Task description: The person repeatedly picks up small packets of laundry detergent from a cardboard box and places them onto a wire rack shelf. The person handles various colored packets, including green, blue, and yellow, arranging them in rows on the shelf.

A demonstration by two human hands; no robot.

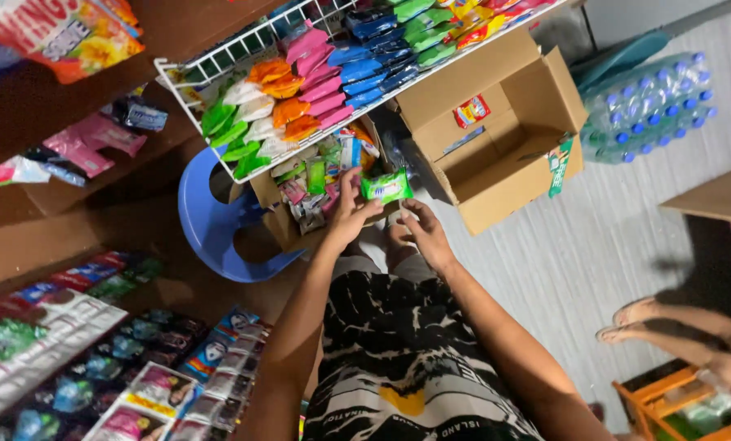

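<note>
Cramped shop aisle, white wire rack (pixel 187 96) overhead. Left hand (pixel 350 214) pinching green sachet (pixel 386 186); right hand (pixel 427 233) loosely curled, empty. Risks: sachet slipping; overfilled carton (pixel 277 219) spilling.

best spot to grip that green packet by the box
Pinch the green packet by its two short crimped ends, coming from either side: it is flat, soft and held level, with the left hand and right hand just beneath it.

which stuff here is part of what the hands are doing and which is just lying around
In hand: green packet, left hand, right hand, box of mixed packets, wire rack.
Lying about: empty carton, bottled water pack, blue stool.
</note>
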